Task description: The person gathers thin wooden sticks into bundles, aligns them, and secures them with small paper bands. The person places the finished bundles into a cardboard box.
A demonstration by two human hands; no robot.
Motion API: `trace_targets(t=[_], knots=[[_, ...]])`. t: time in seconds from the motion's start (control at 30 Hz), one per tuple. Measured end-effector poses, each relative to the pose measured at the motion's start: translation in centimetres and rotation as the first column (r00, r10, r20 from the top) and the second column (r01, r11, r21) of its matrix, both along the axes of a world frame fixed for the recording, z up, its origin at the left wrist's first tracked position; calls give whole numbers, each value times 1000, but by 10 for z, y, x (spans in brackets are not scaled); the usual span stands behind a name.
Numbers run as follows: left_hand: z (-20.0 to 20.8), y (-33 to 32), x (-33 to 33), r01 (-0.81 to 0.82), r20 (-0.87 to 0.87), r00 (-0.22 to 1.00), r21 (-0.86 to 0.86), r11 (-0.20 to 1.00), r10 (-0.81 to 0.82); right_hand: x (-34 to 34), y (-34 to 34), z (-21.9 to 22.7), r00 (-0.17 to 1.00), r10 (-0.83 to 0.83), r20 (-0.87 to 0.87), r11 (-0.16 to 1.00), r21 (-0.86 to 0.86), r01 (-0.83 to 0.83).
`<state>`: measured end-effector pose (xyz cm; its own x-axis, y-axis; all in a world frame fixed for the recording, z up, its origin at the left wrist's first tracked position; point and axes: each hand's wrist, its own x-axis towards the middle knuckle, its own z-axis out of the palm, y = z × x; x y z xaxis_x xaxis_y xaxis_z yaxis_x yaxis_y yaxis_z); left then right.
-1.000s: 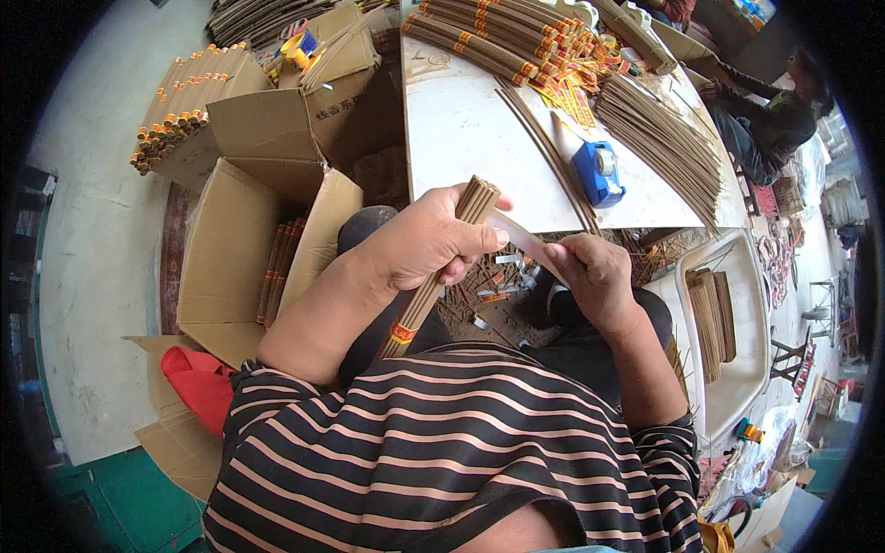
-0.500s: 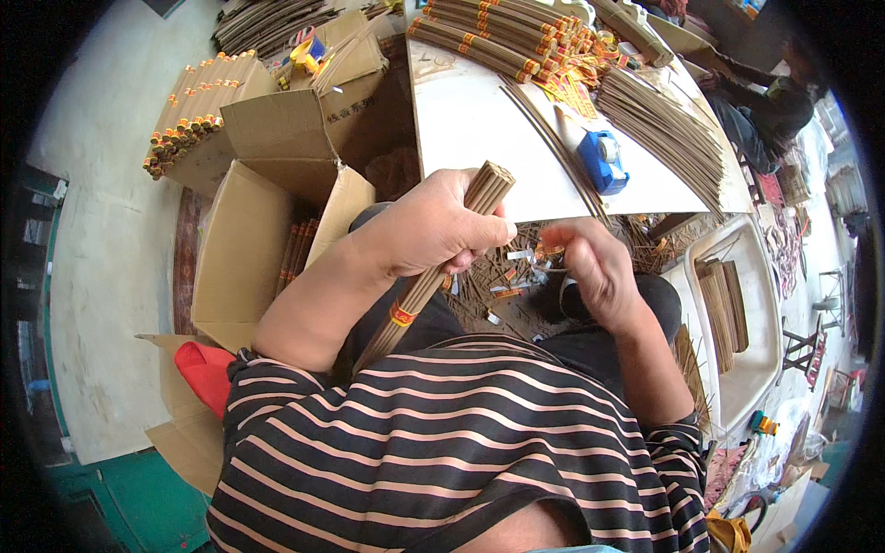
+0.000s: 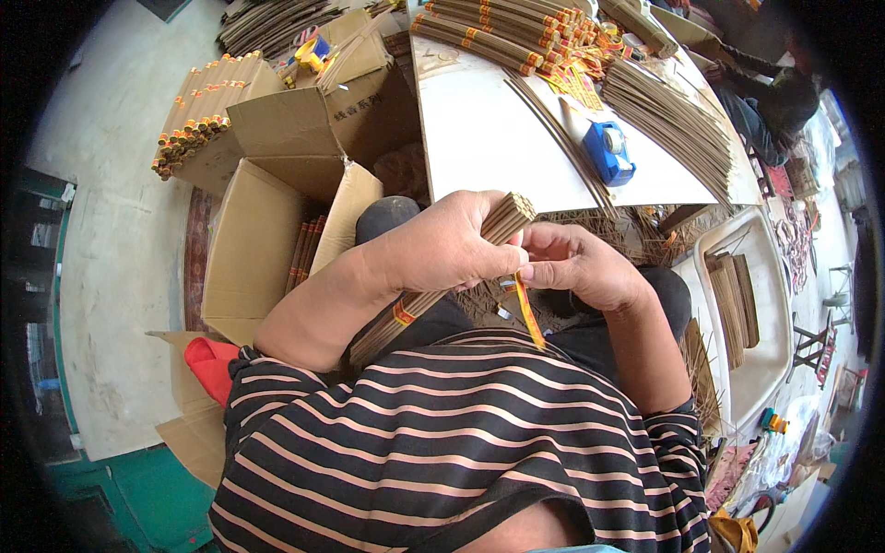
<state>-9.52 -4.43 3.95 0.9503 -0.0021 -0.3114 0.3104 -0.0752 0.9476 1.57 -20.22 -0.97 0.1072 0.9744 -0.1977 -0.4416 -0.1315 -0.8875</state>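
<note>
White tabletop fills the upper middle of the view, the table [image 3: 479,138] carrying a heap of banded bundles [image 3: 498,41] at its far side, a fan of loose brown sticks [image 3: 668,120] on the right and a blue tape dispenser [image 3: 609,155] near the front edge. Just short of that edge, over the person's lap, is a slim bundle of sticks [image 3: 426,300], dull brown, straight and packed into a round sheaf. It slants from the lower left up to the right, its cut ends showing at the top, with a red and yellow band around its lower part. The left hand [image 3: 461,238] is wrapped around its upper part. Beside it, the right hand [image 3: 588,272] pinches a yellow and red paper strip [image 3: 528,313], which dangles below the fingertips.

To the left stands an open cardboard box [image 3: 241,249], flaps spread, with dark bundles [image 3: 306,247] bearing red bands inside. On the right, a white tub [image 3: 780,318] holds brown slabs [image 3: 731,309], perhaps sheaves of sticks; they are too small to be sure.
</note>
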Motion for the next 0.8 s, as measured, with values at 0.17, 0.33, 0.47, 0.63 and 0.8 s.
trace_targets(t=[0.17,0.33,0.47,0.63,0.8], knots=[[6,-1,2,14,-33,999,27,1000,-13,4,0,-11,970,-1,-243,1000,26,8],[-3,1,3,-6,-22,1000,24,1000,6,-2,-1,-17,919,-88,-385,996,-58,71],[-12,0,1,-111,-65,992,-62,992,107,-7,-8,-19,946,-318,60,941,-102,323],[-32,-5,-3,-174,-203,968,-120,977,147,-12,-14,-22,903,-392,174,918,8,397],[-43,-16,2,-158,-220,968,-154,975,122,-15,-15,-16,838,-307,451,944,35,327]])
